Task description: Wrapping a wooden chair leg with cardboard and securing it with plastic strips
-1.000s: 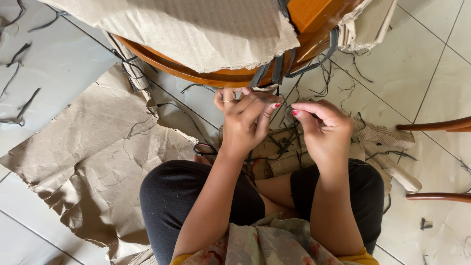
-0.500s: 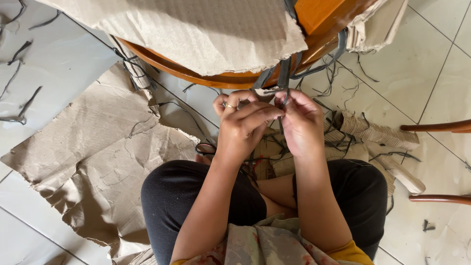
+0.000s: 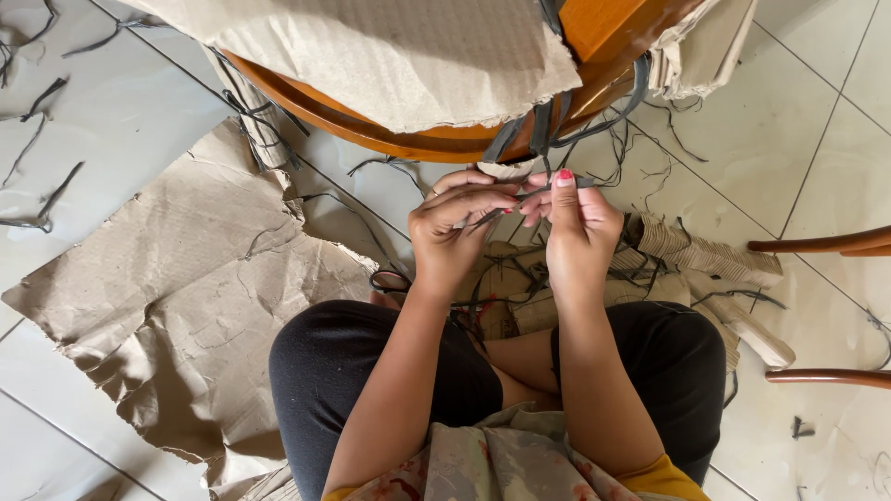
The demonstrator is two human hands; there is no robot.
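Both hands pinch thin dark strip [image 3: 520, 199]: left hand [image 3: 455, 232], right hand [image 3: 575, 223]; torn brown cardboard [image 3: 186, 288] on floor at left.

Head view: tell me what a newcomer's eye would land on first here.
First, the two hands meeting at centre: the left hand and right hand pinch a thin dark strip between them. Just above hangs a round orange wooden frame partly wrapped in torn cardboard, with grey straps dangling from it. A large crumpled cardboard sheet spreads over the tiled floor at left.
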